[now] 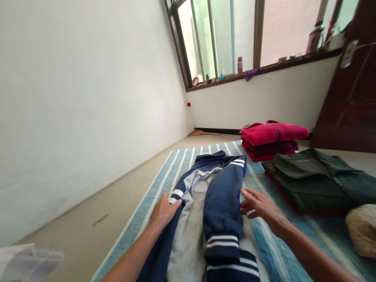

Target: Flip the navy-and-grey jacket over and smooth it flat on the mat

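Spread across the floor, a blue striped mat [182, 160], reaching from the near edge toward the far wall under the window [235, 35]; lying lengthwise on the middle of that mat, a navy and grey jacket [205, 219] with white bands at the cuffs and hem, grey lining turned up along the centre, one navy sleeve folded over it down the right half; further right on the same mat, a dark green garment [317, 180] folded flat over something red at its lower edge, well apart from the jacket; behind that, near the wall, a stack of folded red and magenta clothes [272, 139]; at the right edge, partly cut off, a pale woven thing [362, 229], too blurred to name; pressed palm-down on the left side of the jacket, just by the striped cuff, the left hand [163, 213], fingers curled loosely onto the cloth, closed on nothing; laid flat and open against the right edge of the folded sleeve, the right hand [257, 203], fingers spread and touching the navy cloth, gripping nothing; along the windowsill, small bottles [239, 65] and oddments, too small to tell apart.
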Available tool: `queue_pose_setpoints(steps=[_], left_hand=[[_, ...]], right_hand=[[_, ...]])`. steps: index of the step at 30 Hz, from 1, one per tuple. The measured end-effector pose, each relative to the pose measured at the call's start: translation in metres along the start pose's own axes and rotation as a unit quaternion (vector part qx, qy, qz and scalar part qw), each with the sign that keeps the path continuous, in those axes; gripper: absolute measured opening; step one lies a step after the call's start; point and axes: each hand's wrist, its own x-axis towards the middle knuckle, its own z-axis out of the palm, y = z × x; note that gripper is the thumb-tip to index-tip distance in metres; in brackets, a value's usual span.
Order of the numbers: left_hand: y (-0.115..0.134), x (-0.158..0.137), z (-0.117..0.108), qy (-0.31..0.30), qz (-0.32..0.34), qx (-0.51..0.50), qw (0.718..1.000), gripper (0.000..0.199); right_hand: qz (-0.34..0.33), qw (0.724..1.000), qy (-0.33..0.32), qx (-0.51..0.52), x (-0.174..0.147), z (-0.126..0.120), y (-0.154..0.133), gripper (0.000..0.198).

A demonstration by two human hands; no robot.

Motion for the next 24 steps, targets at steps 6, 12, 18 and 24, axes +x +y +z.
queue_pose_setpoints(steps=[6,12,18,24], left_hand=[[-0.018,0.002,0.001,-0.041,-0.017,0.008,0.999,0.036],[-0.026,0.004,-0.010,-0.079,-0.011,-0.082,0.993,0.025],[-0.026,0.020,-0.024,-0.067,-0.014,-0.129,0.989,0.029],[-0.026,0.023,-0.030,-0.133,-0.003,-0.155,0.979,0.040]], right_hand=[[-0.134,0.939,0.030,-0.316,-0.011,0.046,-0.009,0.073],[-0.185,0.951,0.065,-0.237,0.004,0.016,-0.019,0.039],[-0.149,0.943,0.236,-0.182,-0.022,-0.086,-0.060,0.032],[-0.111,0.831,0.057,-0.542,-0.030,-0.125,-0.038,0.021]])
